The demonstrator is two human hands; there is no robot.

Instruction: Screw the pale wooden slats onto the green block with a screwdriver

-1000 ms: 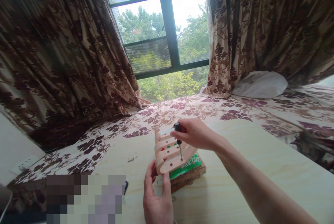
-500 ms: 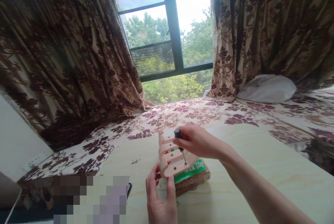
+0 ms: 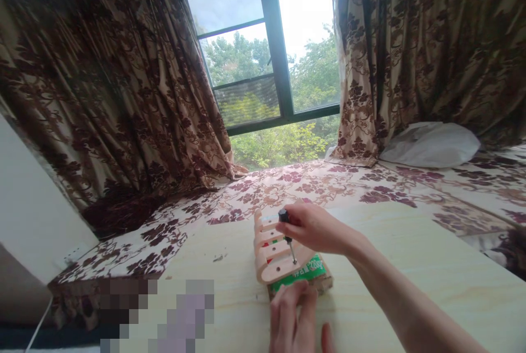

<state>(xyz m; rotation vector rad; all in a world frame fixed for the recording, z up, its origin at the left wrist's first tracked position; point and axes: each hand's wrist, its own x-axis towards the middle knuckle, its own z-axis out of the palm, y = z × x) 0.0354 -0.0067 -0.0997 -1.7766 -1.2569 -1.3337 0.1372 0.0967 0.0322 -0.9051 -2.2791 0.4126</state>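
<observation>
The green paper label (image 3: 303,275) on the brown block-shaped package (image 3: 322,284), near the pale wooden tabletop's (image 3: 411,265) front edge, reads "220g" in white. Characters beside it are too small to read.

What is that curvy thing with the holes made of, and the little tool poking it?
The curvy piece looks like pale, smooth, unpainted wood: it is light tan, with rounded edges and drilled holes. The tool in the right hand looks like a small screwdriver, with a thin grey shaft that seems to be metal and a black handle, probably plastic or rubber.
</observation>
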